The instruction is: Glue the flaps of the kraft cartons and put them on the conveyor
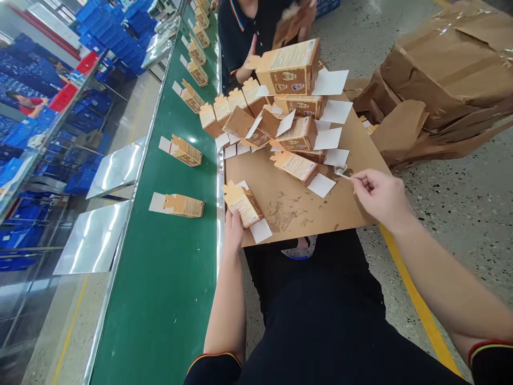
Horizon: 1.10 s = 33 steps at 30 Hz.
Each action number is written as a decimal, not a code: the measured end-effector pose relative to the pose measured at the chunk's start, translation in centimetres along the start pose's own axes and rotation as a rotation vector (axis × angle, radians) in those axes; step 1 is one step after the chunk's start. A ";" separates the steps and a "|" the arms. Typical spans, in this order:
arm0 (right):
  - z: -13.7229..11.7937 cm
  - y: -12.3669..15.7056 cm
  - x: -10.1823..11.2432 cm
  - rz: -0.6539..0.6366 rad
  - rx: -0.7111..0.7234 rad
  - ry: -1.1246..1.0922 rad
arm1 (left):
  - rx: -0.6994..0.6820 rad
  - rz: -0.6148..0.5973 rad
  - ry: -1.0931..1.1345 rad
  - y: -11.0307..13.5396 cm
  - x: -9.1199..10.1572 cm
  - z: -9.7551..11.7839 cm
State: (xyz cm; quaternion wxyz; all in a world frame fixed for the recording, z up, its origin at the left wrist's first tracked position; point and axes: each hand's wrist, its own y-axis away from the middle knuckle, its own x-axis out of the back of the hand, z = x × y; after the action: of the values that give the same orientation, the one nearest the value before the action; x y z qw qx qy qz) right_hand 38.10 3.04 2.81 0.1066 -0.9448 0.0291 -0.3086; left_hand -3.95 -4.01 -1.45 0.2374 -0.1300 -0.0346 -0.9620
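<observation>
My left hand [233,227] rests on the near end of a small tan carton [242,203] with open white flaps, lying on a brown cardboard sheet [304,206] across my lap. My right hand [380,195] is closed in a pinch on a thin stick whose small clear round end [340,170] hovers over the sheet, next to a flat carton [295,166]. A heap of the same tan cartons [288,115] lies at the far side of the sheet.
A green conveyor belt [168,278] runs along my left, with single cartons [183,205] [185,151] spaced down it. Another person in a dark shirt [244,32] sits beyond the heap, handling a carton. Crumpled brown packing cardboard [444,80] lies on the floor at right.
</observation>
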 end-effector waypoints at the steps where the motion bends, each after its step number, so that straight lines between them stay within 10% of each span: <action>1: -0.5 1.7 -0.8 -0.017 0.016 -0.081 | 0.052 0.002 0.082 0.5 -0.4 0.0; 12: -2.9 10.9 -13.8 -0.330 0.370 -0.148 | 0.255 -0.175 0.365 0.8 -2.8 1.4; 33: -2.3 12.4 -6.3 -0.117 0.014 -0.256 | -0.118 -0.167 -0.120 7.3 -5.0 1.5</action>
State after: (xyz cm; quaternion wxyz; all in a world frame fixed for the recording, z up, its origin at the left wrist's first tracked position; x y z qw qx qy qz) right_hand 31.79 -8.68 -1.68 0.0976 -0.9757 -0.0421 -0.1916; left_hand 4.09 -7.99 -1.30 0.1461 -0.1980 -0.0027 -0.9692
